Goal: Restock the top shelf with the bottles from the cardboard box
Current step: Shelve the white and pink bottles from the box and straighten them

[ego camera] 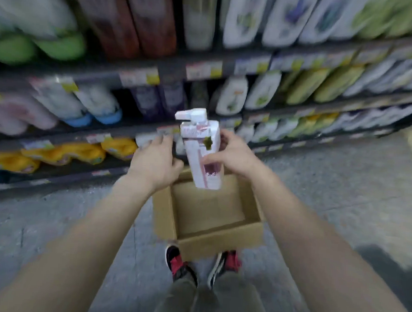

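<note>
A white and pink pump bottle hangs upright above the open cardboard box, which stands on the floor in front of my feet. My right hand grips the bottle's right side, thumb across its front. My left hand is just left of the bottle, fingers curled near its lower edge; whether it touches the bottle is unclear. No bottles show inside the box. The shelves are blurred.
Store shelving runs across the view, packed with bottles and refill pouches in green, brown, white, purple and yellow. Price labels line the shelf edges. Grey concrete floor lies around the box. My red and black shoes touch the box's near side.
</note>
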Available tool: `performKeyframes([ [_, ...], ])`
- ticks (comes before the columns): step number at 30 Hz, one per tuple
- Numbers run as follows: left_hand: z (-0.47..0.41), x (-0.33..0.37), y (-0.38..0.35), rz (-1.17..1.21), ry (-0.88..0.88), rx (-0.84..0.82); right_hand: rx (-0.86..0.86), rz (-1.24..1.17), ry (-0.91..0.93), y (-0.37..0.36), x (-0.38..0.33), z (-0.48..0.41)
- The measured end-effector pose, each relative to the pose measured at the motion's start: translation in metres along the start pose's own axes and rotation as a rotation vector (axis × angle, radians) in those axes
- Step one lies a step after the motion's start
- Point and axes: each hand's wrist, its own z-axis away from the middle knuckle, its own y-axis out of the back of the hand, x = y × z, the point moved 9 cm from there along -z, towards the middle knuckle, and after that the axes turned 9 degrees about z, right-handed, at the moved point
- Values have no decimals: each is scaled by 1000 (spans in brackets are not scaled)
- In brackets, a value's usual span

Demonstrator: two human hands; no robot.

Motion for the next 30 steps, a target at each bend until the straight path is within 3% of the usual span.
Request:
performKeyframes([
  [7,124,58,185,65,-81,253,124,27,325,48,-226,157],
  [13,267,31,308,134,-23,506,70,4,596,19,-366,280],
  [22,447,-67,439,119,91,699,-105,9,823,-109,-517,425],
  [30,536,-222,546,79,83,819,-97,-13,953,-268,-642,459],
])
